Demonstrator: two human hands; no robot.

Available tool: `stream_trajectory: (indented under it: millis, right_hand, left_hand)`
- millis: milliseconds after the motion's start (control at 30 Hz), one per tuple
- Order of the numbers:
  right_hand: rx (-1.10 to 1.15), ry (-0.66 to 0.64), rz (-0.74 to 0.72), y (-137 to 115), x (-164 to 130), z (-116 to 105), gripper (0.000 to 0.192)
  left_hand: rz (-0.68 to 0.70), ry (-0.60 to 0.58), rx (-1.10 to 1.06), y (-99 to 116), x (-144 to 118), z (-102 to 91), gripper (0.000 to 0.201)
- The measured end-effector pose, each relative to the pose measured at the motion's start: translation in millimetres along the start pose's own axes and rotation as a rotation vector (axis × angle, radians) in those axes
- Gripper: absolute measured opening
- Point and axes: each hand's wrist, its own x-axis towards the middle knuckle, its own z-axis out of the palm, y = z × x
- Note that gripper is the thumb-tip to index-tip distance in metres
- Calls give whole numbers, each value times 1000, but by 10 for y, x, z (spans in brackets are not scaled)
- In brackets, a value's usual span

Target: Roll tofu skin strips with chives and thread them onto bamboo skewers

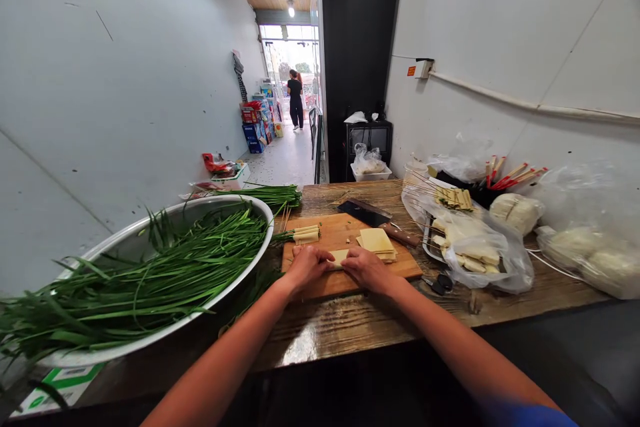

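Rolling step: left hand [306,265] and right hand [367,267] pressed curled fingers on tofu sheet [339,256] atop cutting board [345,240]. Next needed tight, even roll.

I can read no words or numbers; the orange label [411,71] on the wall is too small.

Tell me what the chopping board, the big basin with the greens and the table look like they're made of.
The chopping board looks like smooth, orange-brown wood with faint grain. The big basin appears to be thin metal, pale grey and dully shiny, possibly aluminium or steel. The table looks like rough, dark, weathered planks with strong grain, glossy where light reflects near the front edge, perhaps wet or varnished.
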Motion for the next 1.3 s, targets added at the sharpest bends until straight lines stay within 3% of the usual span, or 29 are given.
stream_trajectory:
  millis: [67,300,633,767,967,1300]
  right_hand:
    - [36,-11,10,16,18,-13,25]
    - [82,-81,25,9,60,-98,23]
    - [136,29,76,-14,41,-31,20]
    - [151,-22,133,-13,63,-44,18]
    - [163,-110,196,-6,126,-126,17]
    - [254,-213,288,39,224,-160,18]
  left_hand:
    - [-16,22,-18,-9,-9,4,20]
    - [115,-6,28,-50,-35,31,20]
    - [-91,76,-15,-10,-82,67,20]
    - [73,151,132,-41,-116,115,20]
    - [397,93,449,-43,-162,101,22]
    - [377,152,423,-88,-212,138,22]
